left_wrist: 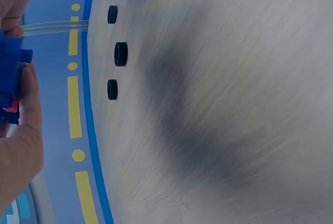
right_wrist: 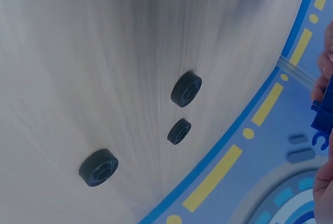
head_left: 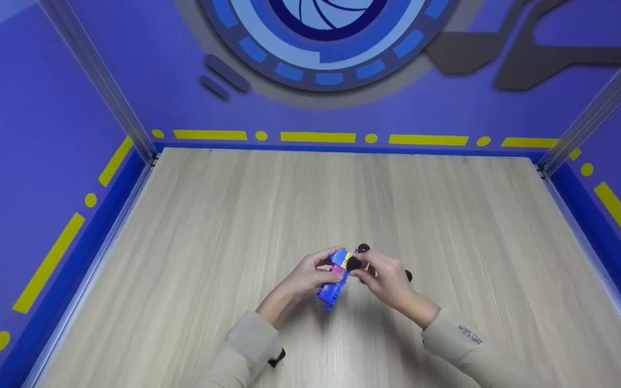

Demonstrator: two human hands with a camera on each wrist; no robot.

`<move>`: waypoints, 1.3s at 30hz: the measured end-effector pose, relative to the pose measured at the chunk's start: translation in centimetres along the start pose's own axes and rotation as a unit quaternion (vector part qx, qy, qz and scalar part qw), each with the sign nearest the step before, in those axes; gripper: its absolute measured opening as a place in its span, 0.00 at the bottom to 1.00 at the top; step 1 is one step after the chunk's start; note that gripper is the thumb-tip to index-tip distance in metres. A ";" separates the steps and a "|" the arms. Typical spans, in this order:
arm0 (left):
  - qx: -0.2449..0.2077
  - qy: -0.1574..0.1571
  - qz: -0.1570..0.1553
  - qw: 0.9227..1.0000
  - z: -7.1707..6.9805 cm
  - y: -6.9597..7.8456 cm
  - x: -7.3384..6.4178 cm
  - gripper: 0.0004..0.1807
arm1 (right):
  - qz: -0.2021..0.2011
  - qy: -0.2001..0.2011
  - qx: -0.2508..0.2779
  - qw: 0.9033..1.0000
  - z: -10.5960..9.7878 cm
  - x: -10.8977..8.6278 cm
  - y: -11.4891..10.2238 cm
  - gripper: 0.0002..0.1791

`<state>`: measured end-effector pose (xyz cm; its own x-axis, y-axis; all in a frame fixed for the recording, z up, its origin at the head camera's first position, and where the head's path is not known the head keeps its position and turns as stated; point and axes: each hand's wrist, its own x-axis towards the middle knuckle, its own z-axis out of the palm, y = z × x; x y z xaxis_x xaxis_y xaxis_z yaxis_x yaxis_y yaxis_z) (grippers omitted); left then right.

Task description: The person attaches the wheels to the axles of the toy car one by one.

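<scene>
- The toy (head_left: 330, 291), blue with yellow and pink parts, is held up over the table (head_left: 224, 231), tilted, between the two hands.
- Left hand (head_left: 308, 277): grips the toy from its left side, thumb on the near face, fingers round the far one.
- Right hand (head_left: 386, 277): on the toy's right, thumb and fingertips pinching a black wheel (head_left: 353, 263) up against the toy; whether the wheel is fixed to it I cannot tell.
- Three more wheels (right_wrist: 186, 89), also black, lie on the table, apart from one another, beyond and to the right of the toy; the right hand partly hides them in the head view.
- A small blue hook (right_wrist: 320, 140) juts from one end of the toy.
- Beyond the toy stands the blue back wall (head_left: 299, 116), with yellow dashes and dots.
</scene>
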<state>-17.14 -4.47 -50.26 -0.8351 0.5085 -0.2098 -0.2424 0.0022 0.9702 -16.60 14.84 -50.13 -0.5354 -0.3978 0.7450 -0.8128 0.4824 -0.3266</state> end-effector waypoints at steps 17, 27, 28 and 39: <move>0.042 -0.001 0.002 0.999 0.0 0.0 0.0 0.33 | 0.027 0.010 0.035 0.999 0.3 0.0 0.0 0.17; 0.053 0.011 0.006 0.999 0.0 -0.2 0.0 0.33 | 0.054 0.007 0.012 0.998 0.8 -0.3 -0.1 0.15; 0.055 0.014 0.005 0.998 0.0 -0.3 0.0 0.33 | 0.058 0.007 0.012 0.998 0.8 -0.4 -0.1 0.15; 0.078 0.041 0.012 0.996 0.8 1.9 -1.3 0.32 | 0.112 0.018 0.016 0.993 1.5 -0.5 -0.6 0.13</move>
<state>-16.15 -4.43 -48.01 -0.8785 0.4386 -0.1892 -0.1474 0.1278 0.9808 -16.15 13.61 -51.16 -0.6953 -0.2560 0.6715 -0.6819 0.5301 -0.5040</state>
